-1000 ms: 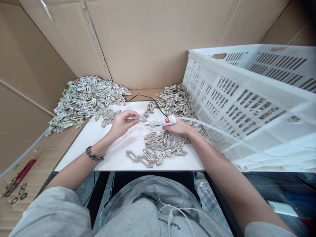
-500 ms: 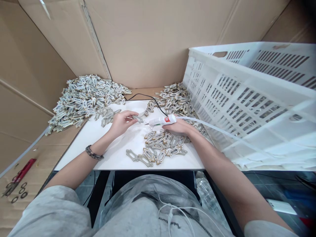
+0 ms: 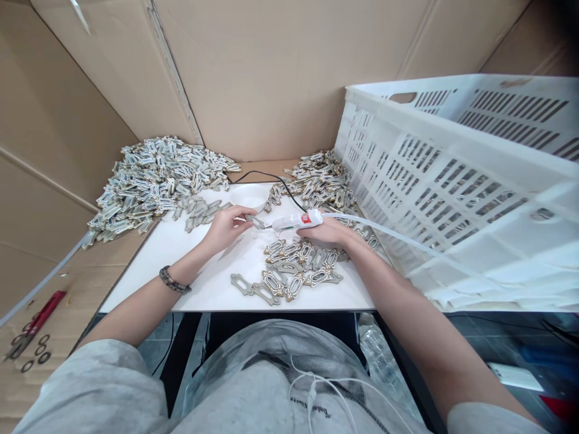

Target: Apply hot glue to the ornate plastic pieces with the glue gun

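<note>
My left hand point(image 3: 228, 228) pinches a small grey ornate frame plate point(image 3: 256, 222) by its left end, between thumb and fingertips. My right hand point(image 3: 323, 232) is wrapped round a white hot glue gun point(image 3: 294, 222), which lies almost level and points left. The dark nozzle is at the plate's right end; whether they touch I cannot tell. A long translucent glue stick point(image 3: 384, 229) trails out of the gun's back. Below the right hand, several loose plates point(image 3: 294, 286), some grey and some white and gold, are spread on the white board point(image 3: 181, 283).
A large heap of plates point(image 3: 149, 181) rises at the back left, with a second heap point(image 3: 323, 181) at the back right. A white slatted crate point(image 3: 434, 175) borders the right side. Cardboard walls point(image 3: 271, 78) enclose the back. Red-handled scissors point(image 3: 40, 319) and several dark rings point(image 3: 43, 349) lie left.
My left hand has shifted slightly right and turned the plate, so its opening faces me more. The plate's end is now at the nozzle. The right hand has barely moved.
</note>
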A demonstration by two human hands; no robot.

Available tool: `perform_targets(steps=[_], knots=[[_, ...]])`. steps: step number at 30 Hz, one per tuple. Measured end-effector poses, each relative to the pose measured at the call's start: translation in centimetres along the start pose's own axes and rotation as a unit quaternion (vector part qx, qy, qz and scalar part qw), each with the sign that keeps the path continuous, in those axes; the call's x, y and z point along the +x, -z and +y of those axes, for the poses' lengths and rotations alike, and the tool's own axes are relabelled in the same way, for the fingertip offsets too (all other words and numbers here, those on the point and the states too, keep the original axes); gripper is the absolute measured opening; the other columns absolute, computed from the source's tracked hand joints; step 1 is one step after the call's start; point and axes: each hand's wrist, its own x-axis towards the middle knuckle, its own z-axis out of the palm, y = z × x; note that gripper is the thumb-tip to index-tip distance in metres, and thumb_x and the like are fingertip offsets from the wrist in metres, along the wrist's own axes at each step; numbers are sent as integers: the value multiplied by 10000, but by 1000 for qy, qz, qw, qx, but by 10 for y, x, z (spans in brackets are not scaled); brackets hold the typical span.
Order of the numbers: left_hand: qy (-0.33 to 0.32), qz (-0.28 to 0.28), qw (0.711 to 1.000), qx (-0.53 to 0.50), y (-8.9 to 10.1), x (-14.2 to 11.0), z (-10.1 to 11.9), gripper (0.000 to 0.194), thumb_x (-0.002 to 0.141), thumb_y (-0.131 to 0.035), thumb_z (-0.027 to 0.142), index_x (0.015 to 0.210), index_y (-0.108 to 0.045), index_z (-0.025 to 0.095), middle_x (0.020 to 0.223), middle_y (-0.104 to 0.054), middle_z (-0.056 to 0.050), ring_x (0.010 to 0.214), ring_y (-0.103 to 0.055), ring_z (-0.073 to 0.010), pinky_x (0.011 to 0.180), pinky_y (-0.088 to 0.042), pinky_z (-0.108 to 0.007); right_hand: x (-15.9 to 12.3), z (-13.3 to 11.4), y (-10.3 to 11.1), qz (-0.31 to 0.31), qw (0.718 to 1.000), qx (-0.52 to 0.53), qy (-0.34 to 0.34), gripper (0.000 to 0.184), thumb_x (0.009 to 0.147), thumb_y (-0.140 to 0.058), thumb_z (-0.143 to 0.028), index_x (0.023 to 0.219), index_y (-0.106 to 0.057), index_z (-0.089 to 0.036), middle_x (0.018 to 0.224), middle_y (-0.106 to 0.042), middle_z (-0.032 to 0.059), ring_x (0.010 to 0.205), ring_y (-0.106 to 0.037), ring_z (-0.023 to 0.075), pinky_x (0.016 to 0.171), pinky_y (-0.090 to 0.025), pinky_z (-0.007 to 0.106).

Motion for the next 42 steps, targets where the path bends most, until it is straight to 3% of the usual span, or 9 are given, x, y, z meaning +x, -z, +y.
perform_targets(steps=[12,19,24,27,30,35,42], knots=[[12,-4,1000,-4,0,0,1,317,851,-644,343,1099,-740,170,1073,-728,-117,869,-695,-204,787,-597,-344,1,3,-1,3,1000,8,3,137,728,-575,-296,655,-491,-217,658,-557,-12,638,-501,144,568,-355,263],[47,-72,994,-60,1,1,-5,438,888,-605,371,1266,-630,151,1048,-759,-121,880,-715,-193,773,-569,-324,2,2,0,0,1000,5,5,125,731,-572,-291,660,-500,-217,689,-578,-7,670,-526,154,590,-362,270],[49,-119,989,-77,-3,1,-9,427,922,-545,396,1268,-598,152,1075,-753,-126,878,-720,-182,775,-563,-320,2,3,-1,2,1000,7,3,119,723,-579,-294,669,-505,-218,692,-574,-13,671,-523,152,593,-362,268],[43,-100,993,-37,1,1,-3,406,944,-495,421,1231,-610,159,1071,-745,-117,820,-706,-176,759,-555,-329,3,4,-2,1,1000,9,3,132,722,-577,-296,653,-496,-218,672,-566,-14,658,-521,150,588,-360,268],[17,-87,993,79,9,1,10,356,900,-552,452,1093,-657,171,947,-737,-82,778,-669,-192,724,-517,-326,2,4,-2,0,1000,8,3,136,726,-573,-297,646,-498,-217,659,-563,-14,650,-521,151,589,-361,270],[-35,-142,955,258,13,-5,21,405,737,-704,587,867,-690,204,840,-688,-70,799,-623,-246,655,-435,-315,1,4,-1,-4,1000,15,1,118,724,-569,-295,653,-517,-216,666,-576,-14,656,-522,154,598,-368,272],[-24,-126,967,220,-1,-10,16,132,751,-675,352,771,-647,224,825,-661,-67,793,-605,-237,665,-428,-321,2,5,-1,1,1000,10,9,114,723,-571,-306,668,-529,-216,682,-586,-6,656,-522,158,599,-374,277]])
